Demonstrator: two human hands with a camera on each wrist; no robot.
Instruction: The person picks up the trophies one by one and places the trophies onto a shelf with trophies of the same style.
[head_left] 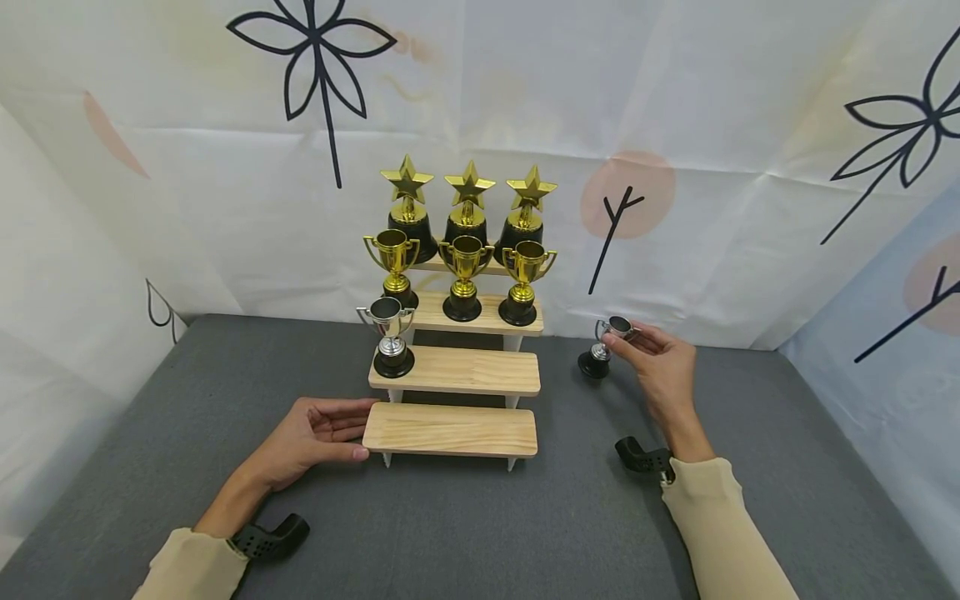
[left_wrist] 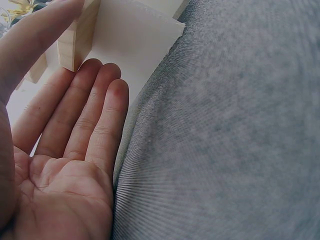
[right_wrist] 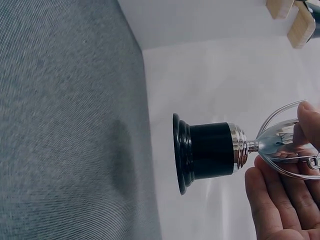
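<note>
My right hand (head_left: 662, 367) pinches a small silver trophy cup (right_wrist: 212, 150) by its bowl, between thumb and fingers. Its black base hangs above the grey surface, to the right of a stepped wooden display stand (head_left: 450, 429). At the stand's lowest step, my left hand (head_left: 311, 442) touches the left end with fairly straight fingers (left_wrist: 102, 125). Another silver trophy cup (head_left: 392, 337) stands at the left of the second step from the bottom. Three gold cups (head_left: 462, 279) line the step above. On the top step are three gold star trophies (head_left: 468, 200), partly hidden by the cups.
A grey cloth-covered table (head_left: 450, 533) lies under the stand and both hands. Behind it hangs a white backdrop (head_left: 517, 75) with leaf and tree drawings. Dark straps with a curved piece sit on both wrists.
</note>
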